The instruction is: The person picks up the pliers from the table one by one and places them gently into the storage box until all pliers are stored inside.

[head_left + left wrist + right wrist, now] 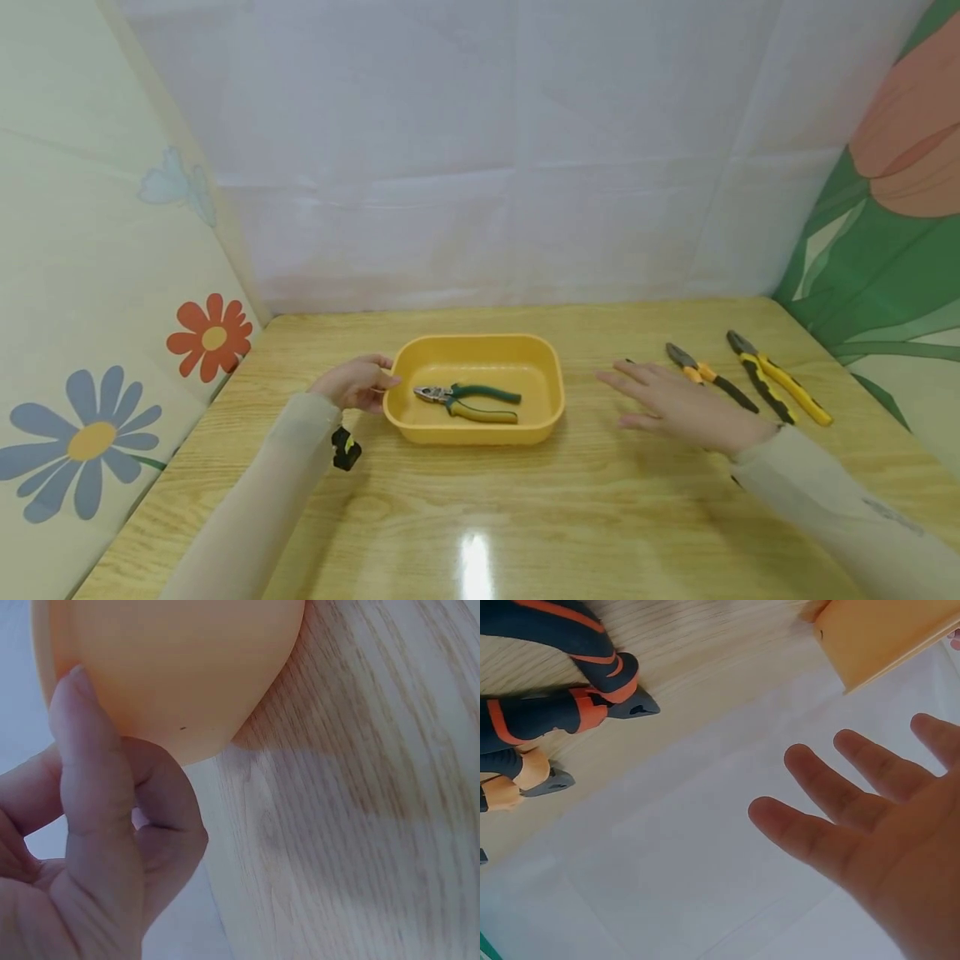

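Observation:
A yellow plastic tray stands mid-table, with a pair of pliers lying inside; one of its handles is green, the other yellow. My left hand grips the tray's left end, thumb at the rim and index finger bent against the wall in the left wrist view. To the right of the tray, my right hand hovers over the table with fingers spread and nothing held. Beside it in the right wrist view are dark pliers with orange bands, mostly hidden behind the hand in the head view.
Orange-and-black pliers lie just beyond my right hand. Farther right are yellow-and-black pliers. A white cloth hangs behind the wooden table, and flower-printed cloths flank both sides.

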